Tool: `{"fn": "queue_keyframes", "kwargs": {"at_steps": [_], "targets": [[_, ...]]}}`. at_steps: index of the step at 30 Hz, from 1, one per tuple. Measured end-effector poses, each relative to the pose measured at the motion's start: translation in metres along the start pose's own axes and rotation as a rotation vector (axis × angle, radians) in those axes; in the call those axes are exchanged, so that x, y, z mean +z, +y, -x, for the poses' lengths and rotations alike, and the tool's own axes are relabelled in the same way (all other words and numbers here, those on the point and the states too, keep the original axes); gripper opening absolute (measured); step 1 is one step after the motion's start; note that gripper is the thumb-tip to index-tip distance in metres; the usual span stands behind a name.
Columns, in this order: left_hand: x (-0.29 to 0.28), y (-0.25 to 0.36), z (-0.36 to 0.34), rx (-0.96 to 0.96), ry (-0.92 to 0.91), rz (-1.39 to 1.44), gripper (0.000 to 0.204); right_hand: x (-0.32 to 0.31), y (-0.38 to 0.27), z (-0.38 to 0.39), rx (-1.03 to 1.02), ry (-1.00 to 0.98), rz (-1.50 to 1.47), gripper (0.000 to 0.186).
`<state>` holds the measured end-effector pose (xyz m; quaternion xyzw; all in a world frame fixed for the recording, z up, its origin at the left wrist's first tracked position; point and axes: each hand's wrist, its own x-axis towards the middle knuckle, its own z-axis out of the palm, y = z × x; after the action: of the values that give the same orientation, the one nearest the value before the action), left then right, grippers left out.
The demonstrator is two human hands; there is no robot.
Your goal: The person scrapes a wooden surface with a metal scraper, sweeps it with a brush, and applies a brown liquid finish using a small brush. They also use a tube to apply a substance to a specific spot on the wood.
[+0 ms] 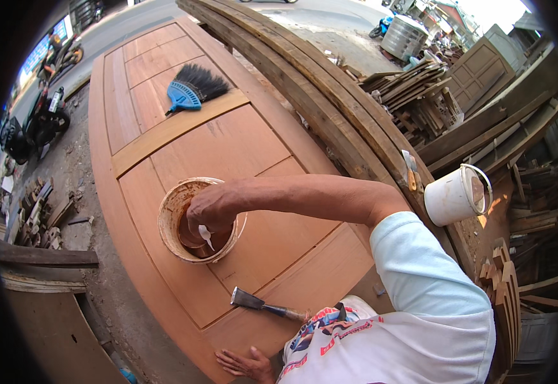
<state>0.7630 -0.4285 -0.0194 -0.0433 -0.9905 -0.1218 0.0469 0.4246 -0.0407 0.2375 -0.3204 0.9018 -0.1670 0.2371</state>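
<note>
The off-white plastic bucket smeared reddish-brown point(171, 219) is standing upright on the pinkish-brown panelled wooden door point(285, 237), its walls surrounding the fingers of the nearer right hand point(212, 206); I cannot tell what they are gripping. The left hand point(248, 365) is resting farther off, fingers slightly spread, empty. Right of them, the white shirt point(407, 342) is showing red-and-blue lettering.

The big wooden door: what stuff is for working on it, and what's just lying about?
Probably in the job:
wooden door, under the left hand
open bucket, with the right hand in it
blue brush and flat-bladed tool on top

Probably just lying about:
motorbike
scrap wood
metal tank
</note>
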Motion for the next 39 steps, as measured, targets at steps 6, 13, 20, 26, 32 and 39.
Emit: {"fn": "queue_keyframes", "kwargs": {"at_steps": [6, 13, 20, 26, 32, 39], "targets": [[-0.032, -0.019, 0.007, -0.018, -0.054, -0.095, 0.090, -0.029, -0.053, 0.176, 0.337, 0.533, -0.156, 0.034], [-0.003, -0.015, -0.004, 0.031, -0.082, -0.037, 0.082, 0.175, -0.077, 0.385, 0.838, 0.929, -0.543, 0.029], [0.016, -0.019, -0.013, -0.068, 0.088, -0.090, 0.069, 0.398, -0.148, 0.409, 1.084, 1.192, -0.984, 0.026], [0.022, -0.009, -0.011, -0.092, 0.146, -0.149, 0.065, 0.440, -0.174, 0.390, 1.212, 1.211, -0.931, 0.029], [0.021, -0.006, -0.009, -0.071, 0.175, -0.114, 0.065, 0.449, -0.162, 0.385, 1.182, 1.279, -0.863, 0.029], [0.020, -0.007, -0.009, -0.061, 0.201, -0.091, 0.064, 0.452, -0.150, 0.381, 1.160, 1.293, -0.807, 0.031]]}}
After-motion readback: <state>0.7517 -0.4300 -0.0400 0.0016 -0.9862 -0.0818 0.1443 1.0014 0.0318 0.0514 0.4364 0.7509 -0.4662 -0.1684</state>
